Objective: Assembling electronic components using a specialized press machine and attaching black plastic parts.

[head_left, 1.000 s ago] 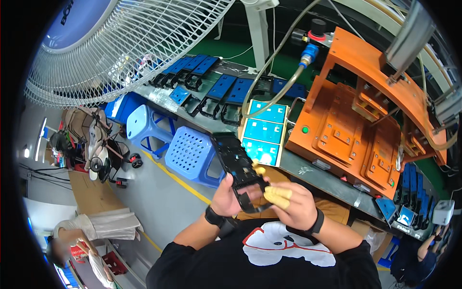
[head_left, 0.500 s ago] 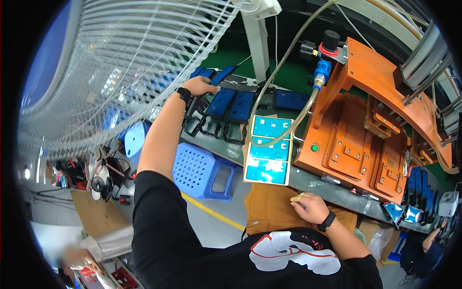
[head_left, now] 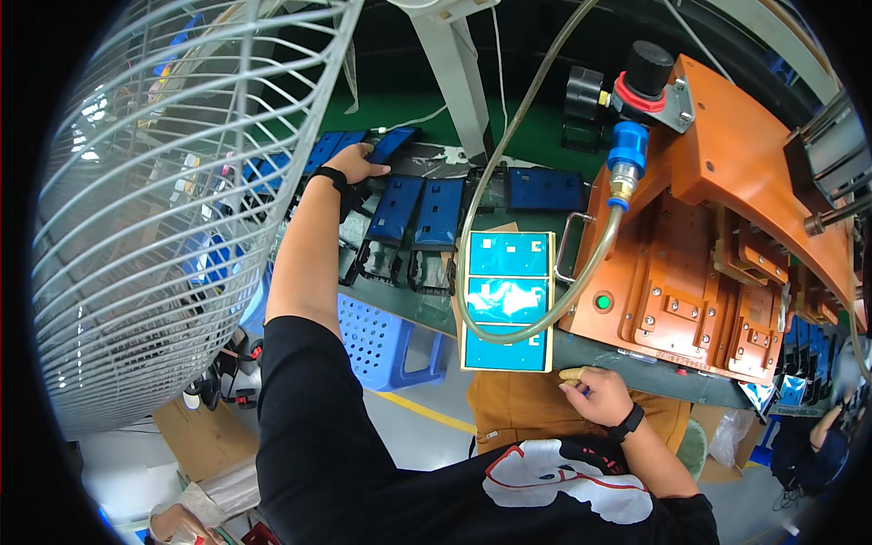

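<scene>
At the far left of the bench, my left hand (head_left: pixel 356 165) reaches in among black plastic frames, its fingers curved over a dark part mostly hidden beneath it. Thumb and forefinger show; the other fingers do not. Beside it, two blue-filmed panels (head_left: pixel 440 212) lean on black frames (head_left: pixel 427 271). Over my lap, near the bench edge, my right hand (head_left: pixel 599 398) is curled, with a yellowish finger cot (head_left: pixel 570 373) on one finger. A small bluish bit shows between its fingers, too small to name. In front of me lies a pale-edged board (head_left: pixel 509 369) bearing three shiny blue-green sheets.
An orange press (head_left: pixel 627 313) with a green button stands at right. A clear hose (head_left: pixel 472 213) loops across the board from a blue fitting (head_left: pixel 629 145). A fan cage (head_left: pixel 191 227) fills the left. Below the bench stands a blue stool (head_left: pixel 386 350). Another blue panel (head_left: pixel 545 189) lies behind.
The view has shifted, bringing the fan and press closer. My left hand stays by the same frames, and my right hand remains curled over my lap.
</scene>
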Available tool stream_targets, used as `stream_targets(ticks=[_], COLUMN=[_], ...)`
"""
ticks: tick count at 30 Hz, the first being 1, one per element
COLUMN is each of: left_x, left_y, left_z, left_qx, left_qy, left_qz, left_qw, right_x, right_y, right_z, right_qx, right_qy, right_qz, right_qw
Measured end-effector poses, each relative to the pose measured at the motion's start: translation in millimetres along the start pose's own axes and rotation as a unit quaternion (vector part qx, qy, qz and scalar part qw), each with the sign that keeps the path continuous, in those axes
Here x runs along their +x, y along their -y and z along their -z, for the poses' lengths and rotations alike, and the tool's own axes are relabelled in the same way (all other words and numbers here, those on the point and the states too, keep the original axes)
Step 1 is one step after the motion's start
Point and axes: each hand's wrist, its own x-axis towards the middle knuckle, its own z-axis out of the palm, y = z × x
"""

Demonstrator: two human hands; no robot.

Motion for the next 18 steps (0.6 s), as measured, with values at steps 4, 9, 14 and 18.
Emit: stream_targets(ticks=[4, 9, 14, 18], left_x=[7.1, 0.2, -30.7, -83.8], left_y=[13.1, 29.3, -64.9, -161.6], left_z=[-17.1, -18.9, -18.2, -53.3], left_qx=[0.076, 0.058, 0.074, 0.015], left_qy=[-0.049, -0.115, -0.247, -0.068], left_qz=[-0.009, -0.025, -0.168, -0.247], left_qw=[0.996, 0.991, 0.952, 0.966], right_x=[-0.3, 2.8, 4.4, 5.0], right_y=[-3.4, -3.1, -3.1, -1.7], right_z=[-0.2, -0.6, 3.2, 11.5], right_qx=[0.033, 0.028, 0.064, 0.074], right_qy=[-0.01, -0.012, -0.011, 0.002], right_qz=[-0.016, -0.012, -0.015, -0.03], right_qw=[0.999, 0.999, 0.998, 0.997])
